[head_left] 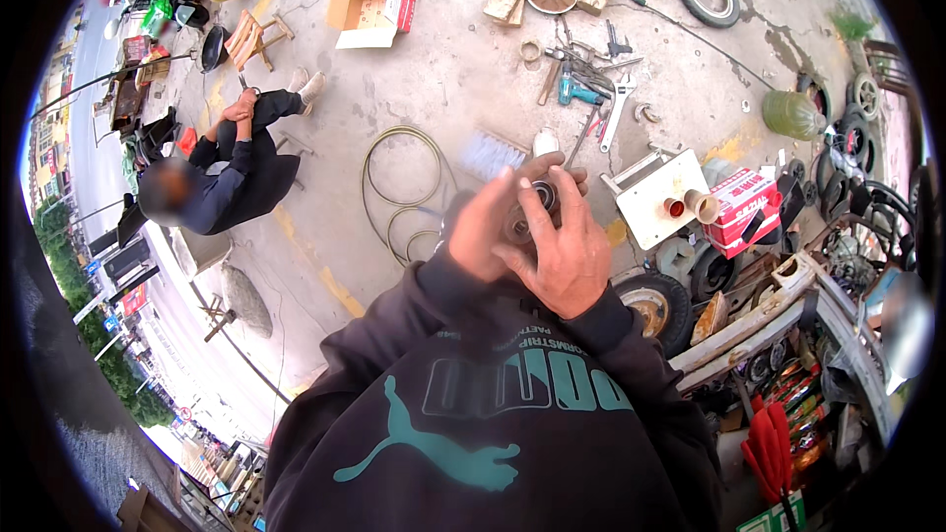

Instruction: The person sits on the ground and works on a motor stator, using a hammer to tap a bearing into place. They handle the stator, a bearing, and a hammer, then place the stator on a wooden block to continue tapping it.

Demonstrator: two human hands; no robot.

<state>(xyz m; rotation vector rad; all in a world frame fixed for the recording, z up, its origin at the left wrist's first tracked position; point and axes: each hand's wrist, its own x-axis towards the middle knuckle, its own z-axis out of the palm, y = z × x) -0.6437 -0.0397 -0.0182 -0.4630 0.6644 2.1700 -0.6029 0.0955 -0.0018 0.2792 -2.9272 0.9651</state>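
Observation:
Close to my chest, both hands are around a dark, round metal part with a ring-shaped opening (544,193); its exact kind cannot be made out. My left hand (481,229) holds it from the left, dirty fingers curling behind its far side. On the right, my right hand (572,254) has its fingertips on the ring, thumb bent toward the part's lower side. A pale cylindrical object (545,142) shows just beyond the fingers. Past my left hand, a blurred whitish rectangular thing (495,154) lies on the ground.
Ahead lie an adjustable wrench (618,110), a teal power tool (577,89) and an open carton (372,12). A coiled hose (404,197) is at left, near a seated person (232,163). To the right are a small white table (662,199), a red box (741,212) and a tyre (658,310).

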